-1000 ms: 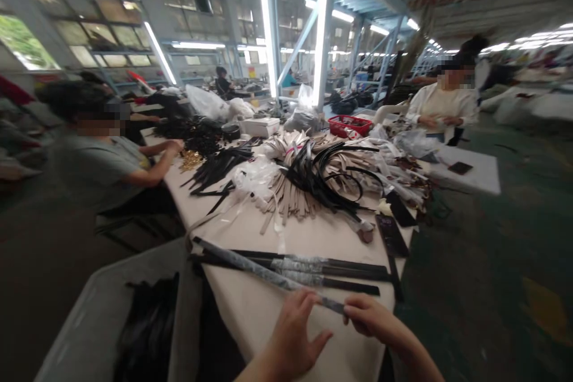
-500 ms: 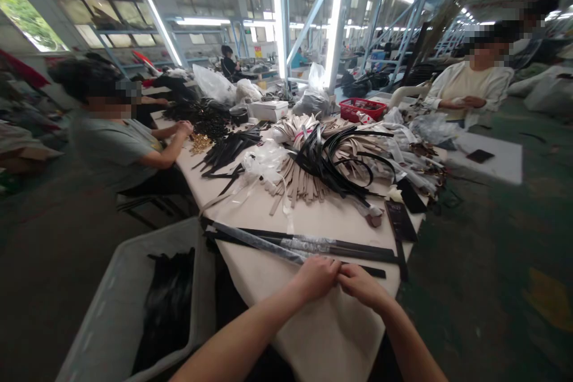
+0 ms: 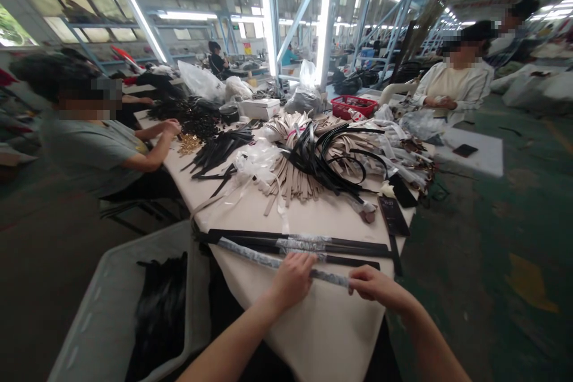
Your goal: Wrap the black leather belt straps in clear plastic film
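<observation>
A dark strap in cloudy plastic wrap point(image 3: 250, 255) runs across the near part of the table. My left hand point(image 3: 294, 277) is closed on it near its middle. My right hand point(image 3: 372, 284) pinches its right end. Just beyond lie several flat black straps point(image 3: 358, 248), with clear wrap around their middle parts. Farther back, a bundle of beige strips point(image 3: 295, 182) spreads out, with coiled black straps point(image 3: 313, 158) on top.
A grey bin point(image 3: 105, 304) with black pieces point(image 3: 161, 304) stands at the left of the table point(image 3: 331, 334). A phone point(image 3: 394, 216) lies at the right edge. One person point(image 3: 89, 137) sits at the left, another point(image 3: 452, 86) at the back right.
My hands, together before, are now apart: the right hand has gone right with the wrapped strap's end, the left hand left along it. The view has shifted slightly to the right.
</observation>
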Motion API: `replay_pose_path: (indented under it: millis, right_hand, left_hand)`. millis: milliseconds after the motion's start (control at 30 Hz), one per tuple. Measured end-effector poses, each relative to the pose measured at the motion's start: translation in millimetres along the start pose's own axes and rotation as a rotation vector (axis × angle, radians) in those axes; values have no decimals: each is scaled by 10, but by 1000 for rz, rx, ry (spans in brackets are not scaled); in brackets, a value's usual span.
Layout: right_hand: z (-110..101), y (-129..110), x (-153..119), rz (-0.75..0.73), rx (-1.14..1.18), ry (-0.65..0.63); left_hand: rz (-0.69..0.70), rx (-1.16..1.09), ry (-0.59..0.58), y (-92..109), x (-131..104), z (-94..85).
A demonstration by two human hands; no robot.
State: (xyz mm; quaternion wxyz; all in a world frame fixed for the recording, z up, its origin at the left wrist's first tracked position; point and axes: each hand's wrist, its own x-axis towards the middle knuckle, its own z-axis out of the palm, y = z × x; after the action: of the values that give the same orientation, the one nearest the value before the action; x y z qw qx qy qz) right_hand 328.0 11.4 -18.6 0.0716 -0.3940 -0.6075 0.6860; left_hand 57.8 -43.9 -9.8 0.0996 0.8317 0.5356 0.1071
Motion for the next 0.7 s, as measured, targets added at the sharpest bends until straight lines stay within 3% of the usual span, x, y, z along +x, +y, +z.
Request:
replay_pose_path:
  millis: [100, 233, 333, 400, 500, 600, 700]
  right_hand:
    - [-140, 134, -143, 17, 47, -48]
    - [62, 63, 63, 26, 12, -61]
    - [181, -5, 201, 15, -21, -64]
    - [114, 21, 158, 27, -27, -68]
    - [-126, 127, -47, 69, -89, -67]
    - [-333, 210, -224, 150, -260, 43]
    - [-416, 230, -261, 186, -449, 200]
  left_hand:
    - [-96, 57, -77, -220, -171, -57]
    - [-75, 62, -220, -67, -64, 92]
    - [-16, 6, -191, 120, 33, 113]
    - [38, -41, -93, 98, -61, 27]
    - [7, -75, 141, -248, -492, -158]
    - [-264, -21, 414, -819, -1079, -276]
    - [-438, -8, 432, -1284, -1533, -279]
